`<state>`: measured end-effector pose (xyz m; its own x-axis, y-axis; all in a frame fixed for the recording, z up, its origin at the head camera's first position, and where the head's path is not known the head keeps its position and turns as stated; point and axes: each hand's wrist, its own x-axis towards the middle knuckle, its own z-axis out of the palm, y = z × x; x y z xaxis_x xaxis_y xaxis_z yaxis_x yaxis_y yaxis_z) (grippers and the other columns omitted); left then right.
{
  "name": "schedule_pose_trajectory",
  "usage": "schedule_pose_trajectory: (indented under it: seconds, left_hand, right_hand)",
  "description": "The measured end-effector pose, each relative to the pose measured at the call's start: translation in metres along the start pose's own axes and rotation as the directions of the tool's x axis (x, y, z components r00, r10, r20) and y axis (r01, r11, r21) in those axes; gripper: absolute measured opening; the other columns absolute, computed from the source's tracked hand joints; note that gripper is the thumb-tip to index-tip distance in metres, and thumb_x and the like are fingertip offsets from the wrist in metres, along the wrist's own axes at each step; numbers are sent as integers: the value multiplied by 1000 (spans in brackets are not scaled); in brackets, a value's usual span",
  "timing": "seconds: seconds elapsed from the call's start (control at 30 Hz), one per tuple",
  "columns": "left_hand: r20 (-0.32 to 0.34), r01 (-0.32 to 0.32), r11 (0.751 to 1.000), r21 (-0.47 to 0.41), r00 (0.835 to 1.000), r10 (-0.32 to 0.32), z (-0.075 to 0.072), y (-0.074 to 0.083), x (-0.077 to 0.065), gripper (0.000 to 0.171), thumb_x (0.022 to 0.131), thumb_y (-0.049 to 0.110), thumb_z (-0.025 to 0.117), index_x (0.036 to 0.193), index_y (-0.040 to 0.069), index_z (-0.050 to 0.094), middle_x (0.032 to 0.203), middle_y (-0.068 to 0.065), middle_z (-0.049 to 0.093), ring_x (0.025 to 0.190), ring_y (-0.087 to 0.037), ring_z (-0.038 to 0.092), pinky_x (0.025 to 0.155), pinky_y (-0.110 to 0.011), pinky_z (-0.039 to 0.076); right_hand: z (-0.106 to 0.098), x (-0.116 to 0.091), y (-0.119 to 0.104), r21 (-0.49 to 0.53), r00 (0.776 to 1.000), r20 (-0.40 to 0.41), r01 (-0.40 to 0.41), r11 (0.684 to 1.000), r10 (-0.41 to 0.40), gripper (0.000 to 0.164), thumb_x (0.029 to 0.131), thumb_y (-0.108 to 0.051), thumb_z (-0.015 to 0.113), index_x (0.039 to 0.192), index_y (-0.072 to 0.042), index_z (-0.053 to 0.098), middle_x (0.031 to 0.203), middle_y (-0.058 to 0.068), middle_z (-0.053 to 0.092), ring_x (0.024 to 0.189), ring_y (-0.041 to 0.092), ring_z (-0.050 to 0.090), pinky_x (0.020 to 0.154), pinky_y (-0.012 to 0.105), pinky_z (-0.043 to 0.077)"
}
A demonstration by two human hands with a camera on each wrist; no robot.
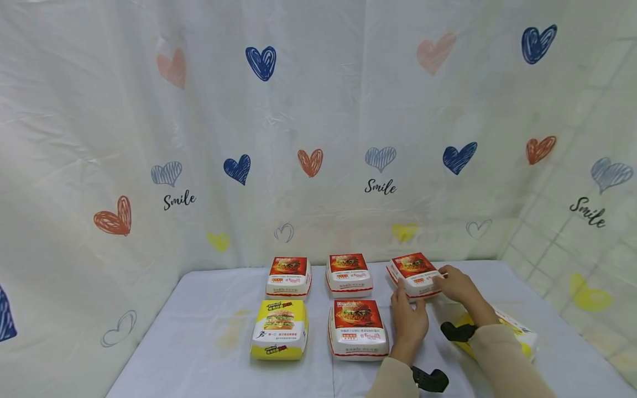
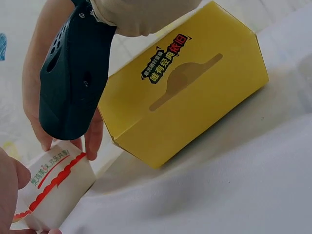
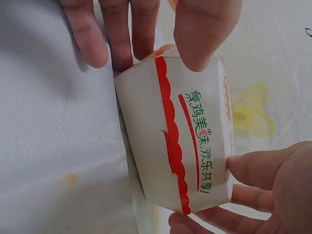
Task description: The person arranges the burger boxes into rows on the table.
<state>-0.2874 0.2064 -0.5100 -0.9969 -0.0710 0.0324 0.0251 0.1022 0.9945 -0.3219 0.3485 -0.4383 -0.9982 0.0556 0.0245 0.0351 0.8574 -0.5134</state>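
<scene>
Both hands hold a white burger box (image 1: 415, 271) with a red burger picture on its lid, in the back row at the right. My left hand (image 1: 409, 320) grips its left front corner, and my right hand (image 1: 460, 287) grips its right side. In the right wrist view, thumbs press the box's white side (image 3: 146, 122) with its red scalloped stripe, fingers around its lower edge. The box sits slightly turned, close over the table. A yellow box (image 2: 195, 97) stands right of the hands, partly hidden by the right forearm in the head view.
Two more red-lidded burger boxes, one left (image 1: 288, 276) and one middle (image 1: 348, 275), form the back row. In front stand a yellow-and-white burger box (image 1: 280, 330) and another red-lidded one (image 1: 358, 330), close left of the left hand. A heart-printed curtain (image 1: 318, 121) hangs behind the white-covered table (image 1: 199, 331).
</scene>
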Motion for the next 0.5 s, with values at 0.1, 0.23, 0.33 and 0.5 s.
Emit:
schedule_pose_trajectory:
  seconds: [0.1, 0.23, 0.33, 0.5]
  left_hand:
    - [-2, -6, 1000, -7, 1000, 6, 0, -1, 0, 64, 95, 16, 68, 155, 22, 43, 148, -8, 49, 139, -30, 48, 113, -57, 40]
    - [-10, -10, 1000, -19, 1000, 10, -1, -1, -1, 63, 95, 15, 68, 153, 22, 45, 146, -8, 50, 138, -31, 48, 113, -57, 40]
    - [-6, 0, 999, -32, 1000, 0, -2, 0, -2, 63, 95, 15, 68, 153, 22, 45, 147, -8, 50, 139, -31, 47, 114, -57, 39]
    - [17, 16, 999, -46, 1000, -15, -3, 1, -2, 64, 97, 18, 67, 155, 23, 41, 149, -6, 47, 141, -29, 46, 115, -57, 39]
  right_hand:
    - [1, -1, 0, 5, 1000, -4, 1, 1000, -1, 47, 100, -20, 52, 125, 19, 49, 127, 42, 55, 116, 56, 55, 95, 62, 47]
    - [1, -3, 1, 8, 1000, -4, -8, 1000, 8, 48, 100, -21, 52, 126, 19, 49, 128, 43, 54, 117, 57, 54, 95, 63, 47]
    - [1, -4, 1, 5, 1000, -9, -2, 1000, 2, 47, 99, -21, 52, 126, 18, 50, 127, 43, 55, 116, 57, 55, 94, 62, 48]
    - [1, -4, 2, -6, 1000, -20, 8, 1000, -8, 46, 100, -21, 53, 126, 17, 52, 126, 42, 57, 116, 57, 56, 93, 62, 48]
